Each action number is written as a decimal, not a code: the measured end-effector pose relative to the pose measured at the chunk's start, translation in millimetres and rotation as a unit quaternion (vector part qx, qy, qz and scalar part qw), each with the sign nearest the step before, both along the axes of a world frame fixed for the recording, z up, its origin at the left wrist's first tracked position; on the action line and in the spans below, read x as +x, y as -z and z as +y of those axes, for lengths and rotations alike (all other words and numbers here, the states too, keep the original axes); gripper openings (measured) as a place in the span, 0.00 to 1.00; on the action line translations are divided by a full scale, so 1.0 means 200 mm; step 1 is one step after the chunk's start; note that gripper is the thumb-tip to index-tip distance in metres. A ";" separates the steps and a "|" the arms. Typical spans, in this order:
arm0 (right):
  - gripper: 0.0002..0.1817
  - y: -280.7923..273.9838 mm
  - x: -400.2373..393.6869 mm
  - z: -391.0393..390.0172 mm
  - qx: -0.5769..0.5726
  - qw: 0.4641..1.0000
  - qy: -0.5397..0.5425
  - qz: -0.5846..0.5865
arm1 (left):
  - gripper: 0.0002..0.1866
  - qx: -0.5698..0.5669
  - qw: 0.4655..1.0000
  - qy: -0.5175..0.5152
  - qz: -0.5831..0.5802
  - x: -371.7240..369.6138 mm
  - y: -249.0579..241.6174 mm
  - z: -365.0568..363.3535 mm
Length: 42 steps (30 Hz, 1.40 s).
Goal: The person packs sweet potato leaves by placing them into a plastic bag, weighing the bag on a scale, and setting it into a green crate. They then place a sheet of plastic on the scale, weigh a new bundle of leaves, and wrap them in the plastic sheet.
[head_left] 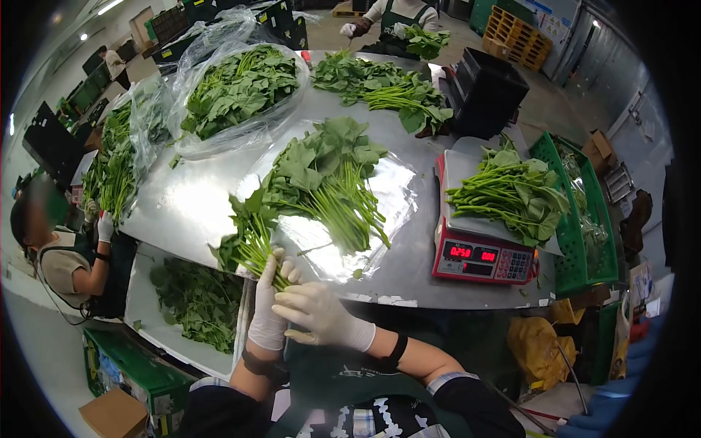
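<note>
My left hand (266,310), in a white glove, is closed around the stems of a small bunch of leafy greens (248,244) at the table's near edge. Beside it, my gloved right hand (321,312) has its fingers bent together at the stem ends of that bunch. Just beyond lies a larger pile of long-stemmed leafy greens (325,179) on a clear plastic sheet (398,197). To the right, a red digital scale (482,259) carries another bunch of greens (507,193); its lit display appears to read 0.258.
A plastic bag of greens (241,91) stands at the back left of the metal table (175,215). Below the near edge sits a white bin (150,310) with loose leaves. A green crate (577,270) is at right. Co-workers handle greens at left (66,270) and across (398,18).
</note>
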State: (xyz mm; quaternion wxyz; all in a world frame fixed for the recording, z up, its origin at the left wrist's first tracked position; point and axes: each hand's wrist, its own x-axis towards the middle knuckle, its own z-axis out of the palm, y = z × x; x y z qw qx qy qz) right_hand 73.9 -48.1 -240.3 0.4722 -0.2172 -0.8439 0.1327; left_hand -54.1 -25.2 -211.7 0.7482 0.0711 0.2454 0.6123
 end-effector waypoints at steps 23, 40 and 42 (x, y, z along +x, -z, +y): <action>0.01 0.04 0.19 0.35 -0.112 0.970 0.200 -0.080 | 0.11 0.049 0.971 -0.140 0.188 -0.42 0.05 0.09; 0.24 -0.10 -0.62 0.25 -0.181 0.973 -0.117 0.084 | 0.09 0.277 0.894 -0.246 0.252 -0.31 -0.42 -0.20; 0.25 -0.09 -0.62 0.23 -0.183 0.978 -0.092 0.025 | 0.09 0.326 0.861 -0.259 0.294 -0.28 -0.44 -0.23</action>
